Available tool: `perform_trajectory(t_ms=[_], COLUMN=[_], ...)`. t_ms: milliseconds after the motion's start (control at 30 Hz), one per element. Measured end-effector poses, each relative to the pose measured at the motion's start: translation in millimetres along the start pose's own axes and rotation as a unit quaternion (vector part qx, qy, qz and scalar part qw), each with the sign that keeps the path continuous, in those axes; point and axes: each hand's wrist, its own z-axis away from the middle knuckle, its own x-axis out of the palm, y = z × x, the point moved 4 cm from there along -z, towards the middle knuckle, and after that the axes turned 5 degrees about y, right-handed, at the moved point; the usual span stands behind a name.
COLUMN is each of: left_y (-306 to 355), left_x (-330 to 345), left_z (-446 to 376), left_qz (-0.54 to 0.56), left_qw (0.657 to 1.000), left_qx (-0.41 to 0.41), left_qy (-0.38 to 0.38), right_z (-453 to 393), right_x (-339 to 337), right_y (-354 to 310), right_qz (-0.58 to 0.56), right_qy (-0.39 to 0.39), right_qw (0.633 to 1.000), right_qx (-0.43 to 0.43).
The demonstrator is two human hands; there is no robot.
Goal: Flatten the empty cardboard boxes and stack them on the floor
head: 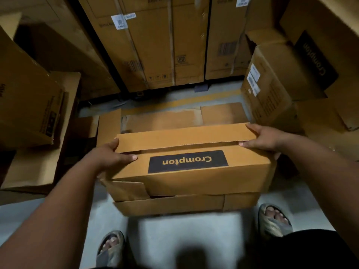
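Observation:
A brown cardboard box [194,181] with a black "Crompton" label sits in front of me, partly collapsed, its top flap [184,136] raised at the far side. My left hand [112,154] grips the box's left top edge, thumb on the labelled face. At the right end my right hand [266,137] holds the top flap. Under the box lies flattened cardboard [174,205] on the grey floor [184,239]. More flat cardboard [174,119] lies beyond it.
Tall cartons [155,45] stand along the back. An open box [29,103] leans at the left over a flat one [38,162]. Crompton boxes [281,78] pile up at the right. My sandalled feet [111,247] stand on the floor near the box.

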Motion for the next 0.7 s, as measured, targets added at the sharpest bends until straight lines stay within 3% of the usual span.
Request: perform_trajectory(t_ms=[100, 200, 300, 367, 467, 533, 633, 700], left_y=[22.1, 18.4, -15.5, -30.0, -29.9, -26.7, -54.3, -94.1], left_x=[-9.4, 22.3, 67.6, 79.2, 72.0, 74.9, 114.6, 155.8], left_z=[16.8, 26.2, 12.3, -6.4, -29.8, -39.3, -59.0, -78.0], left_qz=[-0.025, -0.095, -0.177, -0.102, -0.011, 0.025, 0.072, 0.158], left_qw=[0.994, 0.981, 0.980, 0.993, 0.992, 0.986, 0.986, 0.968], left_qx=[0.055, 0.063, 0.066, 0.060, 0.030, 0.016, -0.089, -0.185], left_qy=[-0.087, -0.157, -0.054, 0.024, 0.126, 0.164, 0.120, 0.054], right_z=[-3.6, -18.7, -44.0, -49.0, -35.5, -41.4, -64.9, -78.0], right_x=[-2.7, 16.4, 50.8, 61.1, 61.1, 68.5, 102.4, 129.5], right_y=[-10.0, -3.7, 16.3, 15.4, -4.8, 1.4, 29.7, 48.8], right_qz=[0.032, -0.048, -0.213, -0.278, -0.268, -0.244, -0.182, -0.232], right_qy=[0.022, 0.051, 0.019, 0.005, 0.016, 0.055, 0.065, 0.036], right_qw=[0.999, 0.997, 0.975, 0.960, 0.963, 0.968, 0.979, 0.961], right_qx=[0.014, 0.029, 0.068, 0.039, -0.033, -0.011, 0.067, 0.147])
